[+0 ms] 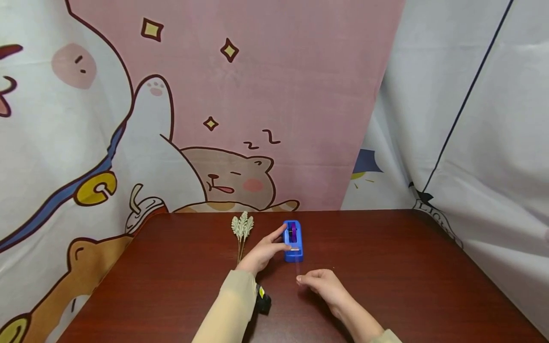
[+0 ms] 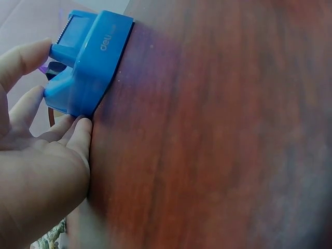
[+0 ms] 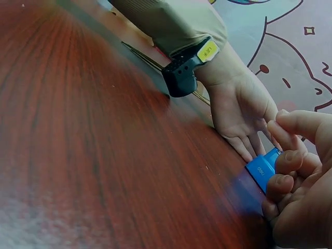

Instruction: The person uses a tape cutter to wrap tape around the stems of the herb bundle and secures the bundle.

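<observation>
The right hand (image 1: 323,288) pinches the loose end of a clear tape strip (image 1: 298,267) between thumb and forefinger, its other fingers curled in. The left hand (image 1: 262,252) is spread along the left side of the blue tape dispenser (image 1: 296,244), thumb at the cutter end, fingertips touching the body. The strip runs from that end towards the near edge of the worktop (image 1: 386,267). The dispenser, with its purple roll (image 1: 293,232), stands close to the far edge, about midway between the two far corners. Left of it, towards the far left corner, lies a dried sprig (image 1: 242,227), its stems running down to the left wrist.

The step in hand looks to be drawing out tape. To do it well, press the dispenser down firmly so that the pull cannot drag it towards the near edge, draw low and straight in line with the roll, keep the pinch at the very tip, and keep the left thumb clear of the serrated blade (image 2: 64,30)
</observation>
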The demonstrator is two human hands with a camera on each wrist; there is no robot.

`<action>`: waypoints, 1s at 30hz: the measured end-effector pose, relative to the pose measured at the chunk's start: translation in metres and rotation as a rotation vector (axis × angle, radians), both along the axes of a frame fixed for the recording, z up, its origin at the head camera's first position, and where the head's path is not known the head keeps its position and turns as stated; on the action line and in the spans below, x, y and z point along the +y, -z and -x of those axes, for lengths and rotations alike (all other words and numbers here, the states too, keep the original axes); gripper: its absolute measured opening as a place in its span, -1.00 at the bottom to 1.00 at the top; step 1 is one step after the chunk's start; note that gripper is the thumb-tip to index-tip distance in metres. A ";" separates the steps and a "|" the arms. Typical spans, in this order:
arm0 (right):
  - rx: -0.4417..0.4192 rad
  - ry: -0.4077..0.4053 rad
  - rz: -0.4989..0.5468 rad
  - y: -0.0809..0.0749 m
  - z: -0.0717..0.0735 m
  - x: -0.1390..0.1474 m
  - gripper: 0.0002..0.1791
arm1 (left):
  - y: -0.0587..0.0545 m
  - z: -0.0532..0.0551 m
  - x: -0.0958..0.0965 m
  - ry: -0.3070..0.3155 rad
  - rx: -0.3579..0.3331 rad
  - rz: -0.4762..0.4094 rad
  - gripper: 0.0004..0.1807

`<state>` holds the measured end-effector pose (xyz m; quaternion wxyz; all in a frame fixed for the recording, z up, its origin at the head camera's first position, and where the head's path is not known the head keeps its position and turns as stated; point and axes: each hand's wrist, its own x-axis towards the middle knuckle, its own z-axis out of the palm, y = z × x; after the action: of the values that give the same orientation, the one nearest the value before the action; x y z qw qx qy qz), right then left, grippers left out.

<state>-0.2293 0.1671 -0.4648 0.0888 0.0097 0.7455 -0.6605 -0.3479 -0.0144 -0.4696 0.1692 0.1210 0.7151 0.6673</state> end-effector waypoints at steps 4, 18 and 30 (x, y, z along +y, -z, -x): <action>-0.002 -0.016 -0.007 0.000 -0.004 0.001 -0.75 | 0.000 0.000 -0.001 0.000 -0.002 0.001 -0.16; -0.011 -0.055 -0.026 -0.002 -0.019 0.000 -0.62 | 0.002 0.001 0.000 0.002 -0.003 -0.012 -0.16; 0.035 -0.049 -0.087 -0.003 -0.024 0.002 -0.60 | -0.001 -0.001 0.000 -0.003 -0.002 -0.010 -0.16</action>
<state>-0.2051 0.1693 -0.4615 0.0916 -0.0162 0.7749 -0.6252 -0.3471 -0.0144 -0.4682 0.1684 0.1200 0.7117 0.6714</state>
